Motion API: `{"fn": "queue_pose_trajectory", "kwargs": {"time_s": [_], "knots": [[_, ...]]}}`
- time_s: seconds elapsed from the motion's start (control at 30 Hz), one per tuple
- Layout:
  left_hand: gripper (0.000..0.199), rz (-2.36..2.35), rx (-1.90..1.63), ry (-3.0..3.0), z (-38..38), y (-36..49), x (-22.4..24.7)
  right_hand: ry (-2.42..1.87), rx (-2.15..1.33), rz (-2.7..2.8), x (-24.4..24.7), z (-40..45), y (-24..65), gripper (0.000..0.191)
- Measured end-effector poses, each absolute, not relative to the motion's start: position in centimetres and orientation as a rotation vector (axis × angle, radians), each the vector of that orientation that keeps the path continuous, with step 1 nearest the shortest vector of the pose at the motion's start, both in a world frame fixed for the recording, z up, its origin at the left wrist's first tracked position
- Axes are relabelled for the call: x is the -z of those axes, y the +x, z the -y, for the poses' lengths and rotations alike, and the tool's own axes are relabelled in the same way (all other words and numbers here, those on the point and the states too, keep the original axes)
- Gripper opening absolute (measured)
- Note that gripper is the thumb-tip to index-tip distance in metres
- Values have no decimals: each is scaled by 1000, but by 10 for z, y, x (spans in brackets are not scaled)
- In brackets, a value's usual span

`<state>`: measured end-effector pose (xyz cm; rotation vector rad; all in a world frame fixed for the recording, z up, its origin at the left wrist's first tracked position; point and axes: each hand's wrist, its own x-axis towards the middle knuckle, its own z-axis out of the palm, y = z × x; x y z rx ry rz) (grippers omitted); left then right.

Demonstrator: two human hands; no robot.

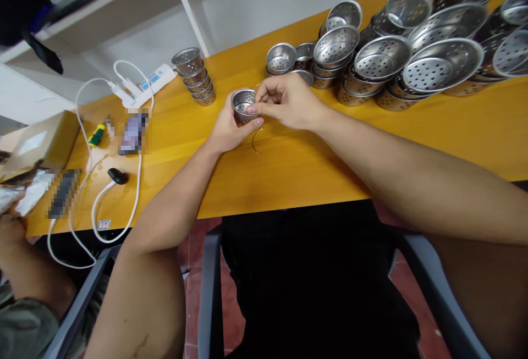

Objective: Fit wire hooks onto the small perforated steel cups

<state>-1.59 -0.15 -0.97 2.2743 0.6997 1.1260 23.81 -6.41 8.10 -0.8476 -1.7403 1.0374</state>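
Observation:
My left hand (231, 128) is wrapped round a small perforated metal cup (242, 100), whose open top faces up. My right hand (280, 100) has its fingers pinched at the right side of the cup's rim. What lies between those fingertips is too small to make out. Just below the cup, a thin curved wire (254, 142) shows against the yellow table (264, 183).
Perforated cups (198, 78) stand stacked behind my left hand. Several larger nested cups (379, 59) fill the back right. On the left are a power strip (154, 84), white cables, a phone (132, 133), a cardboard box (45, 144) and another person's arm (28, 265).

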Motion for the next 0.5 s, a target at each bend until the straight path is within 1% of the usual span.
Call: {"fn": "queue_pose_trajectory", "kwargs": {"time_s": [0.1,0.33,0.5], "knots": [[103,-687,-1137,2283,1,-16,10,-854,-1025,1743,-79,64,237,58],[100,-537,-1186,2349,-3,-17,12,-756,-964,1773,-73,60,237,66],[102,-531,-1281,2380,-2,-16,3,-747,-780,1866,-76,65,242,60]]}}
